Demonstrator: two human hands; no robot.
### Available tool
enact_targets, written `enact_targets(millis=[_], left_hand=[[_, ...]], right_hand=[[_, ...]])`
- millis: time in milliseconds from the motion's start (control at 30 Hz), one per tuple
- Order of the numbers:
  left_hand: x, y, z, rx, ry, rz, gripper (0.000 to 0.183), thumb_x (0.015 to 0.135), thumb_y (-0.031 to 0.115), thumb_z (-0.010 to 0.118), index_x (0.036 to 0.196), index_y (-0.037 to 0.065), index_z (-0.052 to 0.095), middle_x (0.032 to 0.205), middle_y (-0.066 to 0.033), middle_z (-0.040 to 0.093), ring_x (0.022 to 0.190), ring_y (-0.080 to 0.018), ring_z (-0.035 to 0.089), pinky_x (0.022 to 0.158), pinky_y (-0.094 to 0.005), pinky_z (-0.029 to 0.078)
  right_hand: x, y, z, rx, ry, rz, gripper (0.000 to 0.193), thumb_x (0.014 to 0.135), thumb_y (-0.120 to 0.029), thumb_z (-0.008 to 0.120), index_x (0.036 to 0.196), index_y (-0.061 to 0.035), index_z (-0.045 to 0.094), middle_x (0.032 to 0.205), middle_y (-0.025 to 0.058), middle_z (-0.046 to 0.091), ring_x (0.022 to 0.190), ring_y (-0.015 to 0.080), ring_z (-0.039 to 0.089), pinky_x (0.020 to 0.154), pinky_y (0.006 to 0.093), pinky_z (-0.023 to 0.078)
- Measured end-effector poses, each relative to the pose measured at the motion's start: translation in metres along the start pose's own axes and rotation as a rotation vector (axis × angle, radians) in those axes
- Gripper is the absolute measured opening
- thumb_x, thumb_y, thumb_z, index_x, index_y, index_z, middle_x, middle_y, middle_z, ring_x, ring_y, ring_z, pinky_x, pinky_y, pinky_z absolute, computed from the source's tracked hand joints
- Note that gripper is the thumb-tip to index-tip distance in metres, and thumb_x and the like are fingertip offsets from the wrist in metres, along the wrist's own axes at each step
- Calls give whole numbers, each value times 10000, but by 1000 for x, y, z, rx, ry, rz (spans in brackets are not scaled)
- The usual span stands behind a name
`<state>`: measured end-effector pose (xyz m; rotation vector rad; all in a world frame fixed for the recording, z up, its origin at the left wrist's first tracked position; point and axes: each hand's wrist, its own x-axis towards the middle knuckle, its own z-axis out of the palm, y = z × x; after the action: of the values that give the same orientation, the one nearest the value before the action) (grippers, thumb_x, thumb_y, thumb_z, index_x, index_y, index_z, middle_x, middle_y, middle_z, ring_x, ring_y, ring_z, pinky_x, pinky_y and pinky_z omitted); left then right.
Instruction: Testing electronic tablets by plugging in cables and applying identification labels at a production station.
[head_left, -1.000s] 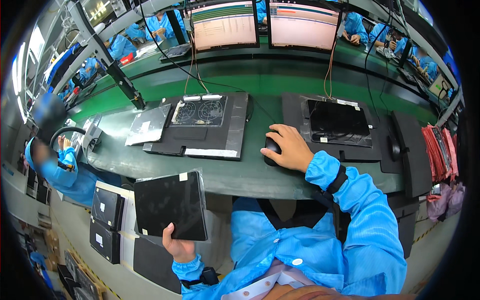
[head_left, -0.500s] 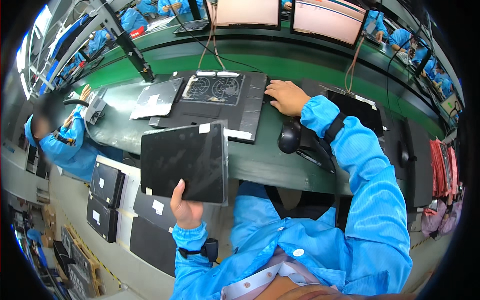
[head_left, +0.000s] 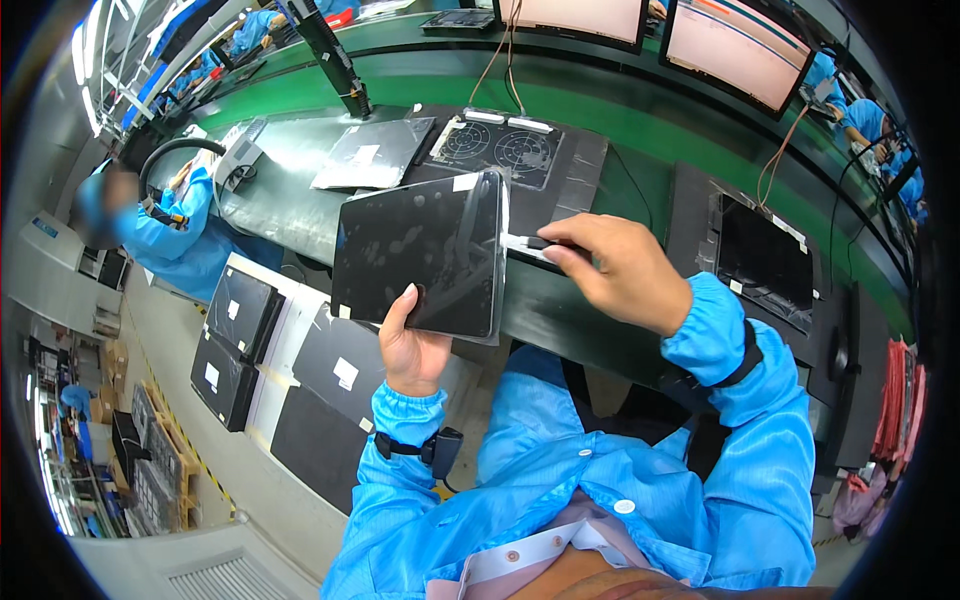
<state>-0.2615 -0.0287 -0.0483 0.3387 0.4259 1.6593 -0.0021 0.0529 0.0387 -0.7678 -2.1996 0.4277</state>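
My left hand (head_left: pixel 415 350) grips a flat black tablet-like screen panel (head_left: pixel 420 260) by its lower edge, thumb on its face. Clear film sticks out along the panel's right edge, and small pale tabs sit at its corners. Smudges show on the dark surface. My right hand (head_left: pixel 625 270) is closed in a pinch on a small black stick-like object (head_left: pixel 541 242), its tip toward the panel's right edge; whether they touch I cannot tell. Behind the panel lies a dark board (head_left: pixel 585 185) carrying a plate with two round target patterns (head_left: pixel 497 150).
A film-wrapped flat panel (head_left: pixel 375 152) lies left of the board. Another black screen (head_left: pixel 766 255) rests on a dark pad at right. Black boxes and sheets with white labels (head_left: pixel 232 310) are on a white surface at lower left. A co-worker (head_left: pixel 170 225) sits at left; monitors (head_left: pixel 738 50) stand behind.
My right hand has left the board and come to the panel's right edge with the small black object pinched. The panel remains in my left hand. The whole view has shifted.
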Motion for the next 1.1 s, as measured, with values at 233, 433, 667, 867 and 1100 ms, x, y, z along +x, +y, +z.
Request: enact_targets(millis=[233, 433, 667, 867, 1100], left_hand=[[-2, -5, 7, -33, 52, -45, 321, 958, 89, 586, 1262, -6, 630, 1265, -163, 676, 1205, -324, 627, 1097, -493, 456], [-6, -4, 10, -21, 78, -32, 327, 951, 80, 592, 1267, 2, 625, 1249, -151, 683, 1191, -310, 634, 1091, -497, 460], [-6, -6, 10, 19, 74, -12, 336, 949, 78, 594, 1276, 6, 620, 1247, -147, 684, 1187, -304, 639, 1082, -495, 472], [0, -10, 5, 65, 21, -98, 337, 978, 100, 564, 1296, -8, 598, 1262, -159, 674, 1175, -307, 649, 1064, -472, 493], [26, -23, 10, 175, -32, -247, 317, 990, 134, 575, 1256, -34, 603, 1254, -167, 670, 1181, -296, 640, 1076, -444, 470]], right_hand=[[0, -7, 12, 64, -45, 13, 186, 915, -95, 703, 1089, -29, 702, 988, 139, 725, 825, 303, 686, 714, 368, 535], [-5, -4, 10, 66, -46, 84, 185, 919, -92, 696, 1092, -27, 702, 997, 145, 726, 834, 312, 689, 725, 372, 538], [-7, -3, 12, 54, -83, 44, 198, 917, -96, 699, 1100, -21, 695, 990, 157, 723, 879, 331, 701, 747, 384, 549], [-11, 4, 2, 65, -151, 18, 174, 922, -87, 681, 1079, -16, 667, 947, 169, 713, 862, 361, 693, 727, 404, 542], [-15, 17, -12, -26, -259, 199, 212, 909, -133, 703, 1073, -9, 652, 940, 166, 707, 877, 361, 683, 786, 430, 531]])
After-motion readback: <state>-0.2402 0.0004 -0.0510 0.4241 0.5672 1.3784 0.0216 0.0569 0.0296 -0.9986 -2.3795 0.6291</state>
